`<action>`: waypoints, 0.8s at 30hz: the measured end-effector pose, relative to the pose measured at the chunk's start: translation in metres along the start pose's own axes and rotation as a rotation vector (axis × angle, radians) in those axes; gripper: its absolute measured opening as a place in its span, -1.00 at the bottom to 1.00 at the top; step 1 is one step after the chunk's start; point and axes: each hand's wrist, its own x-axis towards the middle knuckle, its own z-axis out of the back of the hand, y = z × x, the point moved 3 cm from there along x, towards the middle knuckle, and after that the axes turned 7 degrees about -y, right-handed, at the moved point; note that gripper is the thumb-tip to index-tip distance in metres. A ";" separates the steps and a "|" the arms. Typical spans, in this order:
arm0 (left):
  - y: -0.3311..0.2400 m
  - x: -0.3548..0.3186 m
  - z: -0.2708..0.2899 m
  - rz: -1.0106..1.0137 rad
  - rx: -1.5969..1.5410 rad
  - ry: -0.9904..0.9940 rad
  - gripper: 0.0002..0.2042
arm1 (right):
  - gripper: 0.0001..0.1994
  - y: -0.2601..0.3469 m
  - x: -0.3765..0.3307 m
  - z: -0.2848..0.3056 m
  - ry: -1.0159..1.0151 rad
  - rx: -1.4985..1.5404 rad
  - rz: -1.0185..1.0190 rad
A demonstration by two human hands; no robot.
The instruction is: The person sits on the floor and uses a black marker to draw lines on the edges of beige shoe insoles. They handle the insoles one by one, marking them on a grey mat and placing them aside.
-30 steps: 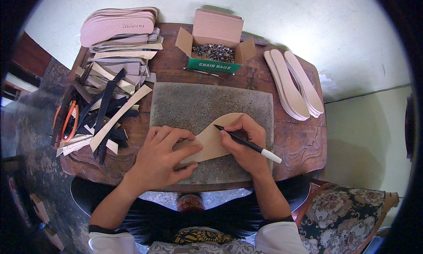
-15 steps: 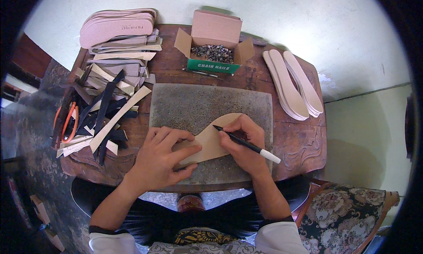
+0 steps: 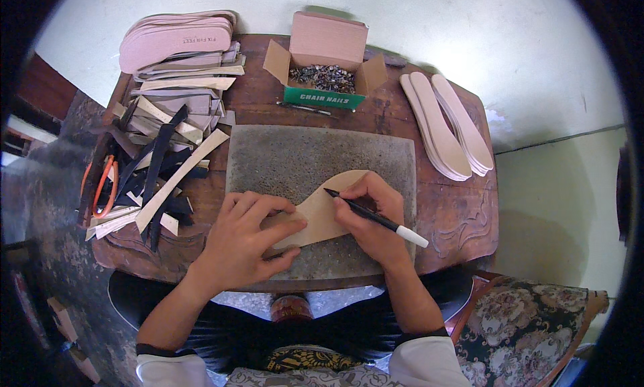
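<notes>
A tan insole-shaped sheet [image 3: 313, 218] lies slantwise on a grey, speckled slab [image 3: 268, 149]. My left hand [image 3: 249, 238] rests over the sheet's near-left part, fingers spread and fingertips on it, partly covering that end. Held between the fingers and thumb of my right hand [image 3: 374, 219] is a black marker [image 3: 371, 216] with a white end. Its tip points at the sheet near the upper curved edge. The right fingers hide part of the sheet's far end.
Beyond the slab stands an open green carton [image 3: 322, 97] of small nails, with a thin dark pen [image 3: 305, 109] before it. Stacked insoles [image 3: 436, 128] lie at right. Pink insoles [image 3: 176, 46], cut strips [image 3: 181, 179] and orange-handled scissors [image 3: 106, 185] crowd the left side of the wooden table [image 3: 456, 216].
</notes>
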 end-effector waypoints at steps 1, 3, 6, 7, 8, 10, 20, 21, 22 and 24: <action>0.000 0.001 0.000 -0.004 -0.002 -0.004 -0.56 | -0.81 0.001 0.000 0.001 0.000 -0.008 -0.009; -0.001 0.001 0.000 0.003 -0.001 0.002 -0.56 | -0.82 -0.003 0.000 0.001 -0.013 -0.009 0.049; 0.000 0.000 0.000 0.011 0.002 0.008 -0.56 | -0.82 -0.002 0.000 -0.001 -0.018 0.002 0.012; 0.000 0.000 0.000 0.010 0.002 0.007 -0.56 | -0.82 0.000 0.000 -0.001 -0.018 0.005 -0.018; 0.000 0.001 0.001 0.007 0.000 0.002 -0.56 | -0.82 0.000 0.000 0.000 -0.017 0.001 -0.002; 0.000 0.001 0.001 0.002 -0.006 -0.008 -0.56 | -0.83 -0.003 0.001 0.001 -0.013 -0.008 0.030; 0.002 -0.002 -0.001 0.009 0.006 0.024 -0.60 | -0.82 -0.007 0.018 0.054 -0.276 0.329 -0.150; 0.002 -0.002 -0.002 0.012 0.002 0.027 -0.60 | -0.82 -0.004 0.019 0.056 -0.291 0.353 -0.111; 0.002 -0.001 -0.001 0.014 -0.001 0.032 -0.60 | -0.82 -0.001 0.020 0.058 -0.308 0.377 -0.073; 0.001 -0.001 0.000 0.002 0.008 0.016 -0.60 | -0.82 0.004 0.021 0.056 -0.222 0.275 0.026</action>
